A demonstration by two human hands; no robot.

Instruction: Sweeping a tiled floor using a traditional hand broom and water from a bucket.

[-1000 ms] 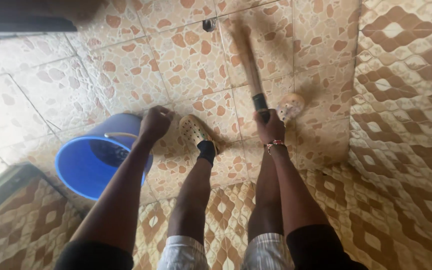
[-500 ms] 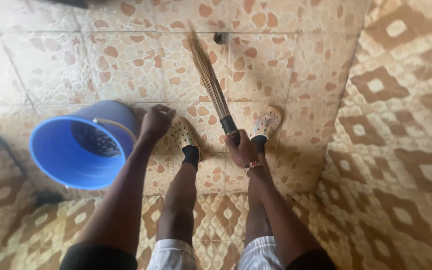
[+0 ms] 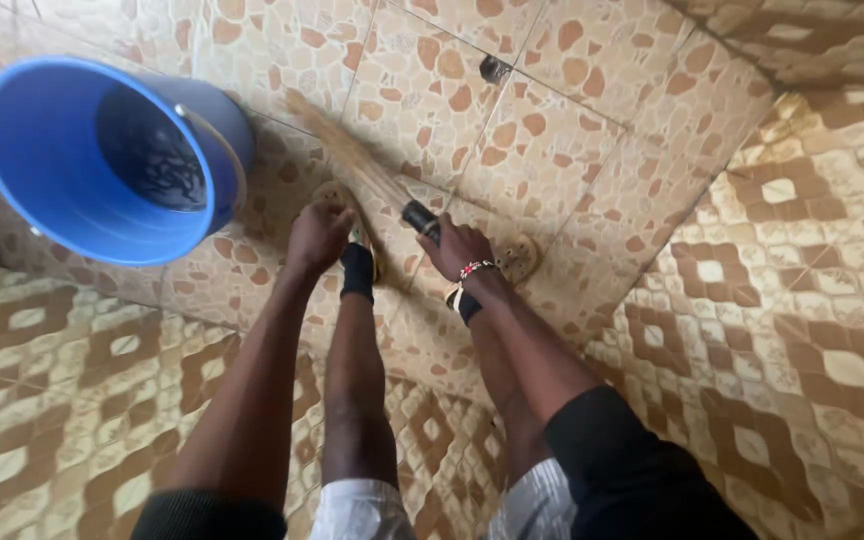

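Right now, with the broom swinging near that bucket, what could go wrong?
The broom in the right hand sweeps close beside the blue bucket, which looks tilted with dark liquid inside; a stroke might knock it and spill. The floor tiles look glossy, so the perforated clogs could slip if they are wet. The left hand hangs near the bristles and may get brushed.

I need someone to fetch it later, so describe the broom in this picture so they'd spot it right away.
Start at the big blue bucket on the patterned tile floor. Just right of it, the right hand grips the broom, slanting up toward the bucket. It is a bundle of thin straw-coloured sticks bound in a black handle wrap, the only long thin thing there.
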